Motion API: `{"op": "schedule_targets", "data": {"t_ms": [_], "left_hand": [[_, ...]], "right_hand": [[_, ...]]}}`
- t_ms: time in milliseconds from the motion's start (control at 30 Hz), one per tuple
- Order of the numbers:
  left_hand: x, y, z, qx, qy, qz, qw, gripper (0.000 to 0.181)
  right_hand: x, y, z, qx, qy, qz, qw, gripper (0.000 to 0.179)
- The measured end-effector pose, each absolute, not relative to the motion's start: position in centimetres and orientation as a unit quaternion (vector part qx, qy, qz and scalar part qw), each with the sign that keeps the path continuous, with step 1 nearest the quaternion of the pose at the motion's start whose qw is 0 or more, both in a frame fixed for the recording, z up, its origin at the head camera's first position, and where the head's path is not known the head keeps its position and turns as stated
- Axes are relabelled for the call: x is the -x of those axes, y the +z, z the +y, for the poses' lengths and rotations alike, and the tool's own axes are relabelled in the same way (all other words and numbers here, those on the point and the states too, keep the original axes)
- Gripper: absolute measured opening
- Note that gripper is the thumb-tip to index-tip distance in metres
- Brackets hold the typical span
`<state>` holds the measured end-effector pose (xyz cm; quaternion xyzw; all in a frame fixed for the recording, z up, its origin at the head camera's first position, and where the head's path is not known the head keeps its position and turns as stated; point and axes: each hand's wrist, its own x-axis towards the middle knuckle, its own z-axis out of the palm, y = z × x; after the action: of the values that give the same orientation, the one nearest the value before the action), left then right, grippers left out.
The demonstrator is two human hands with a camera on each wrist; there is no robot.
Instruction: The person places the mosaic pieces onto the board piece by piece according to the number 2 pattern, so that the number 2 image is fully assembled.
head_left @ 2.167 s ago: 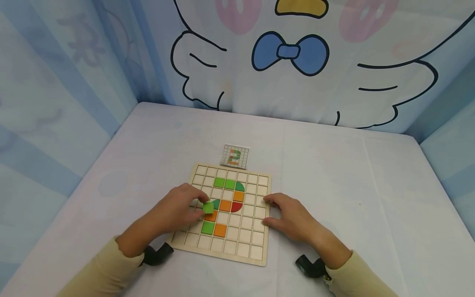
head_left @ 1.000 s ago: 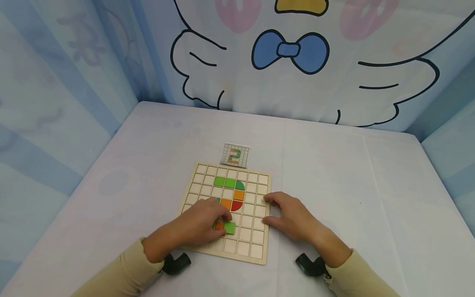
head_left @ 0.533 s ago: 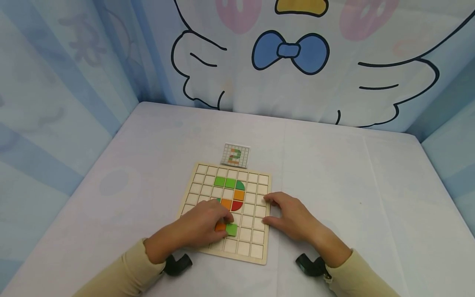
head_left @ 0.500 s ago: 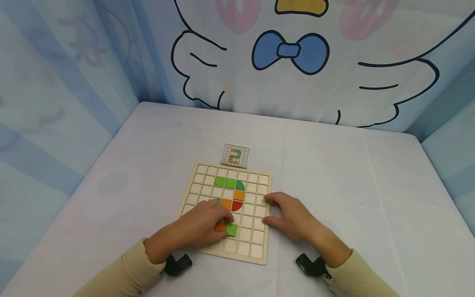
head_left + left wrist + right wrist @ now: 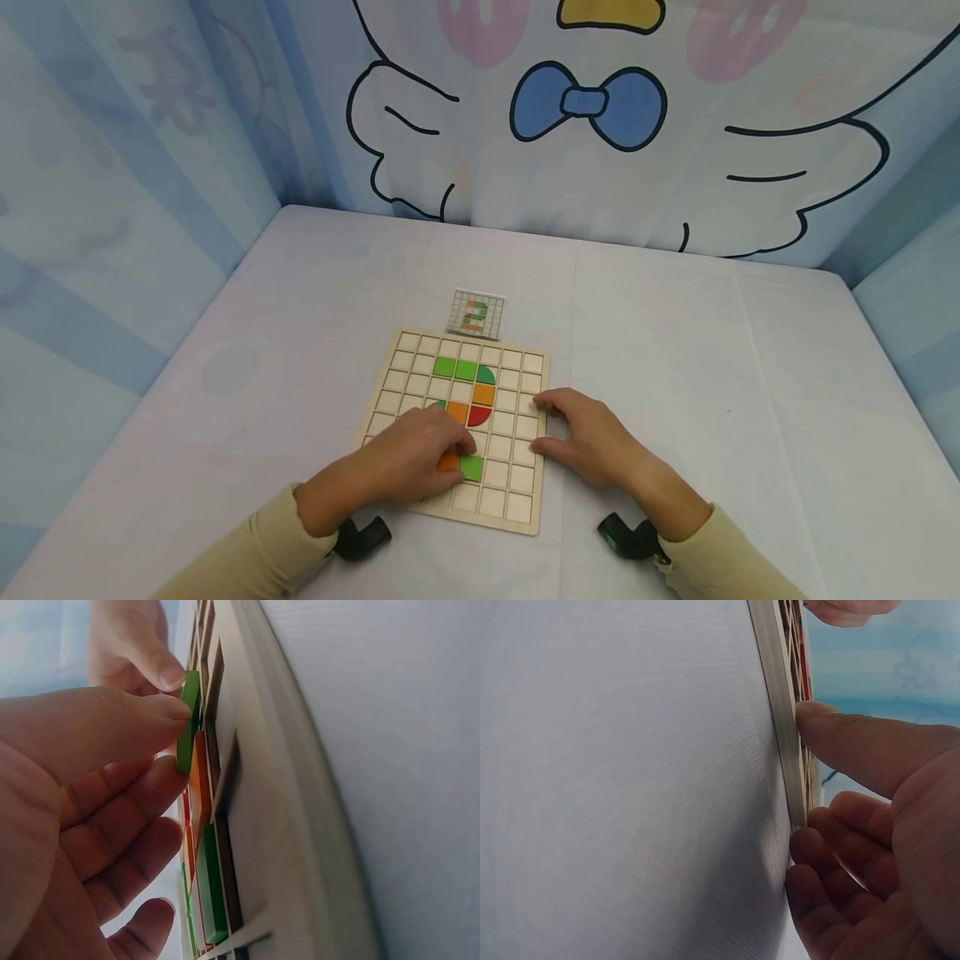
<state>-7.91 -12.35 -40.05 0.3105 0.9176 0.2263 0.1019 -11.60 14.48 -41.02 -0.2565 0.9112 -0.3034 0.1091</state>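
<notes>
My left hand is over the lower part of the wooden grid board and pinches a green square tile between thumb and fingers. In the left wrist view that tile is slightly tilted, close over the grid beside an orange tile. Part of the lower tile row is hidden under the hand. My right hand rests at the board's right edge, thumb and fingers spread apart along it. In the right wrist view the thumb touches the rim and the other fingertips sit lower along the edge.
Green, orange and red tiles lie in the board's upper and middle cells, among them a red quarter-round tile. A small pattern card lies beyond the board's far edge. The white-covered table is backed by printed curtains.
My left hand has carried the green tile from the board's left side toward the right and nearer me, into the lower row. Lately it shifts only slightly. The right hand stays put.
</notes>
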Motion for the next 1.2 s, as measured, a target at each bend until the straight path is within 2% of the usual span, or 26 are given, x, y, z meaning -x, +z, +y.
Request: {"op": "schedule_targets", "data": {"t_ms": [667,933,1200], "left_hand": [[7.9,-40.1,-12.1,-0.32,0.221,0.916,0.1,0.021],[7.9,-39.6,-12.4,-0.284,0.227,0.925,0.108,0.035],[8.4,-39.4,-13.7,-0.251,0.24,0.934,0.08,0.045]], "right_hand": [[11.6,-41.2,14.4,0.245,-0.302,0.915,0.111,0.052],[11.5,-41.1,14.4,0.25,-0.293,0.915,0.118,0.054],[11.2,-40.6,15.0,0.246,-0.286,0.918,0.119,0.059]]}}
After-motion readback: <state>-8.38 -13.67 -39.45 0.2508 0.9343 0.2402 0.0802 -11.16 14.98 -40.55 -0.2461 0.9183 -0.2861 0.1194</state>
